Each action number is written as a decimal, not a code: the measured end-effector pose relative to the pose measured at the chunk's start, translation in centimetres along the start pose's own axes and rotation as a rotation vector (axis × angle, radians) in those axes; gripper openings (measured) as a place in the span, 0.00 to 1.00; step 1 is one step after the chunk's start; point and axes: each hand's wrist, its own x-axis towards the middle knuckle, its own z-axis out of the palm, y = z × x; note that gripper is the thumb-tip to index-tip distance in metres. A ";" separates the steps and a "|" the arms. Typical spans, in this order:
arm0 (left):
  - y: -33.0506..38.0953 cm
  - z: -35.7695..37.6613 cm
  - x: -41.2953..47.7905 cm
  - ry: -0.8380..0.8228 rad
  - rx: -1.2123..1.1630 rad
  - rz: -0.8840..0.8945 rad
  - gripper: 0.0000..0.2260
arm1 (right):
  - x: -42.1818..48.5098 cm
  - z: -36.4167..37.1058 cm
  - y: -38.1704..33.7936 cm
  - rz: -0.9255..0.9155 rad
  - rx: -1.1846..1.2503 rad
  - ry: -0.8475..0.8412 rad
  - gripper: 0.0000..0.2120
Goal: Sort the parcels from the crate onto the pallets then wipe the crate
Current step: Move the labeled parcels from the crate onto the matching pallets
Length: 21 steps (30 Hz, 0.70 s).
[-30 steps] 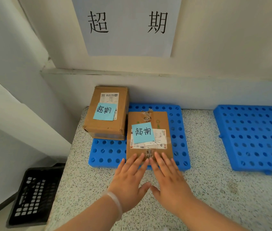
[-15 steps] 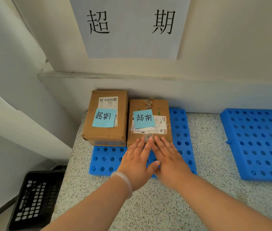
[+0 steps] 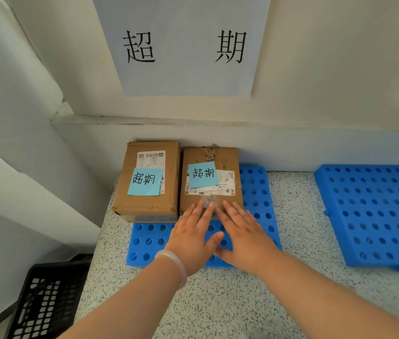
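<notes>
left hand point(image 3: 193, 237): my fingers flat and spread, tips on the near edge of the right parcel point(image 3: 211, 178), gripping nothing
right hand point(image 3: 244, 234): same, flat and spread, fingertips on that parcel's near edge
right parcel: on left pallet point(image 3: 258, 192), against back wall, just beside left parcel point(image 3: 148, 179)
second pallet point(image 3: 374, 211): on counter point(image 3: 218, 302), to the right
crate point(image 3: 44, 302): black, on floor, lower left

Speckled grey-white stone worktop point(image 3: 254, 302) carries two blue perforated plastic pallets: the left pallet point(image 3: 259, 192) against the back wall, the right pallet point(image 3: 377, 211) well apart, running off frame. Black plastic lattice crate point(image 3: 44, 302) sits on the floor, left.
</notes>
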 end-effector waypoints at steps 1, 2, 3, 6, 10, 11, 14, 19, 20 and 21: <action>0.1 -0.2 -0.3 0.004 0.003 0.001 0.35 | -0.6 0.0 0.0 0.008 0.000 0.002 0.43; 0.3 -0.4 -0.7 0.011 0.017 0.007 0.35 | -1.3 -0.1 0.0 0.018 -0.001 0.004 0.44; 0.5 -0.6 -1.1 0.017 0.042 0.014 0.35 | -2.1 -0.2 0.0 0.027 -0.004 0.007 0.45; 1.9 -0.8 -2.6 0.031 0.132 0.019 0.33 | -4.6 -0.5 0.1 0.055 -0.011 0.042 0.46; 5.4 -0.7 -4.7 0.055 0.179 0.038 0.35 | -8.5 -0.8 0.7 0.073 -0.023 0.107 0.48; 6.5 -0.5 -5.3 0.061 0.186 0.051 0.36 | -9.7 -0.9 0.9 0.082 -0.028 0.120 0.48; 10.0 0.1 -7.0 0.070 0.213 0.097 0.38 | -13.7 -1.0 1.7 0.127 -0.025 0.164 0.50; 16.9 2.3 -9.8 0.075 0.275 0.199 0.39 | -22.1 -0.8 4.0 0.211 -0.016 0.251 0.48; 18.6 3.1 -10.5 0.071 0.280 0.223 0.39 | -24.1 -0.7 4.6 0.236 -0.004 0.270 0.47; 20.4 4.0 -11.3 0.069 0.277 0.249 0.39 | -26.3 -0.4 5.4 0.266 0.008 0.290 0.47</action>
